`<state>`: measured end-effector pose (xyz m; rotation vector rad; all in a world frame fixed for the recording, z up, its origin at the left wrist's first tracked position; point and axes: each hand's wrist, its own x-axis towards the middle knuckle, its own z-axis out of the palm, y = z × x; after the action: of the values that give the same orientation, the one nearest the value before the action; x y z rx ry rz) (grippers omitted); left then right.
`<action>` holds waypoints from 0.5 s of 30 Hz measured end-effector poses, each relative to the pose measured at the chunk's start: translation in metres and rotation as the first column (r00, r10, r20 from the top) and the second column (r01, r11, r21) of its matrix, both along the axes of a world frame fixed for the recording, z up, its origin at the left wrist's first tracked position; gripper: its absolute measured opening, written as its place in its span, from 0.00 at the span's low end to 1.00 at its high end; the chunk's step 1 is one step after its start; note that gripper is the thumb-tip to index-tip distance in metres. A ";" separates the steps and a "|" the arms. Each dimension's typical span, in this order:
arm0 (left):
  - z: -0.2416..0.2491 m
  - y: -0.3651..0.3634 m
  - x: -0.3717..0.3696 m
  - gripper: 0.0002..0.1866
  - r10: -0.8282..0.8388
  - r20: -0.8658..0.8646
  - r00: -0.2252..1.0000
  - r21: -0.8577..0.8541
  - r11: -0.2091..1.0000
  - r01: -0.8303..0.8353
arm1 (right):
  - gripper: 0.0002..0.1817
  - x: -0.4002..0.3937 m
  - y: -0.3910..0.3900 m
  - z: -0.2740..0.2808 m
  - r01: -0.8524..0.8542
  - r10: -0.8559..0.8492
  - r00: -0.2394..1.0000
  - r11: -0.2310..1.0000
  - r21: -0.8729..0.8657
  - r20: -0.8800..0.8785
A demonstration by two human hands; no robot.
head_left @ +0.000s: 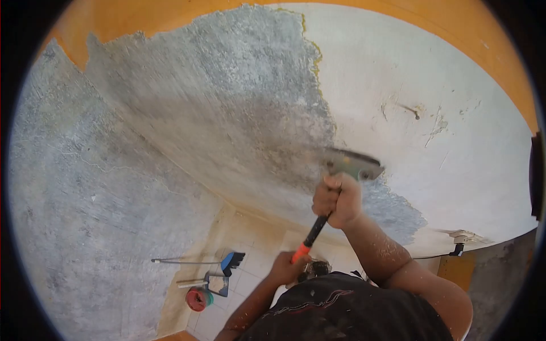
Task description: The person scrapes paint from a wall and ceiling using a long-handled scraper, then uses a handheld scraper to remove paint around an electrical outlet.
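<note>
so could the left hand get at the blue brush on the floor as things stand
Probably not. The left hand is closed on the lower end of the scraper handle, so it is occupied, and the blue brush lies on the tiled floor well below it, by the wall corner.

You see rough, matt grey plaster (187,113) beside smooth white paint (443,85), and a scraper (341,187) with a dull metal blade (355,165) and black-and-orange plastic-looking handle (310,238).
</note>
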<state>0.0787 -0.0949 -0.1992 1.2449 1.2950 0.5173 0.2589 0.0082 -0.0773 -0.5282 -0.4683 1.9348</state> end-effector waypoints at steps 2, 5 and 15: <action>0.015 -0.004 0.004 0.20 -0.020 0.071 0.997 0.000 1.000 0.020 | 0.16 0.002 0.001 0.006 0.011 -0.010 0.997 1.000 -0.015 0.071; 0.032 0.020 -0.013 0.20 -0.025 0.026 0.999 0.197 0.980 0.019 | 0.16 -0.004 0.008 0.030 -0.001 0.014 0.996 0.989 0.151 -0.087; 0.003 0.004 -0.010 0.22 -0.002 0.113 0.994 0.028 1.000 -0.002 | 0.16 -0.003 0.003 0.022 0.000 0.000 1.000 0.999 0.039 -0.012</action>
<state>0.0691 -0.0905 -0.1961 1.2211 1.1960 0.5994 0.2563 0.0108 -0.0555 -0.4910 -0.4976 1.9238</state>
